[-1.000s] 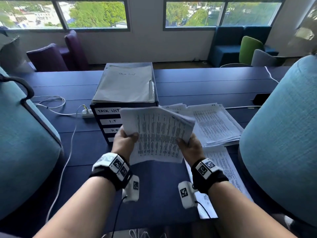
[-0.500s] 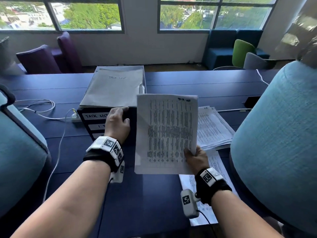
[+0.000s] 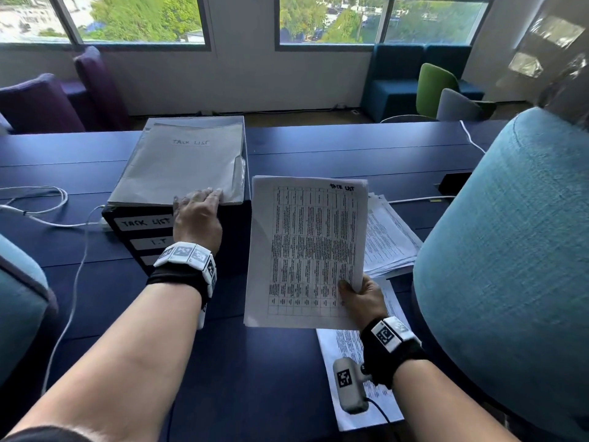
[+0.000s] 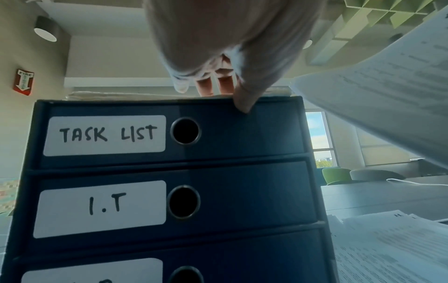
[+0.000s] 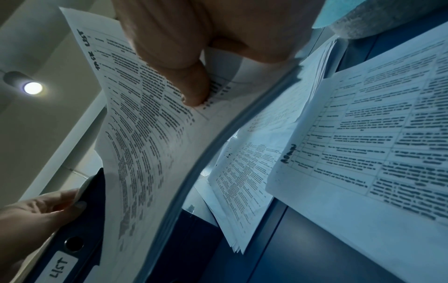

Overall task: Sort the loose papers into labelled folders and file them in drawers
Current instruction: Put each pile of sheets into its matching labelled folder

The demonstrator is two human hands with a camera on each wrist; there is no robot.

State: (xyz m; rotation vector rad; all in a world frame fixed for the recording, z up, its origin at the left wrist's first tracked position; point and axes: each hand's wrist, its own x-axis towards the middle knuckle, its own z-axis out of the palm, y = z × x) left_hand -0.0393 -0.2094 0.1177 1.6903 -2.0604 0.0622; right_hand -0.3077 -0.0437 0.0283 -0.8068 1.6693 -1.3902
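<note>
My right hand (image 3: 350, 287) pinches the lower right corner of a paper bundle (image 3: 306, 250) marked TASK LIST and holds it up over the table. The thumb (image 5: 194, 92) presses on the printed side of that bundle (image 5: 145, 143). My left hand (image 3: 204, 199) rests its fingers on the front edge of the grey TASK LIST folder (image 3: 181, 167), which lies on top of the dark blue drawer unit (image 3: 236, 231). The left thumb (image 4: 242, 103) touches the unit's top front edge, above the drawer labelled TASK LIST (image 4: 106, 134). All visible drawers are closed.
A pile of loose printed papers (image 3: 389, 237) lies right of the unit, with another sheet (image 3: 341, 346) under my right wrist. Teal chair backs stand close at right (image 3: 510, 250) and left (image 3: 16, 298). White cables (image 3: 73, 218) run left of the unit.
My left hand let go of the papers, went to the drawer unit's front and then up onto the folder's front edge. My right hand alone now holds the bundle, flattened out.
</note>
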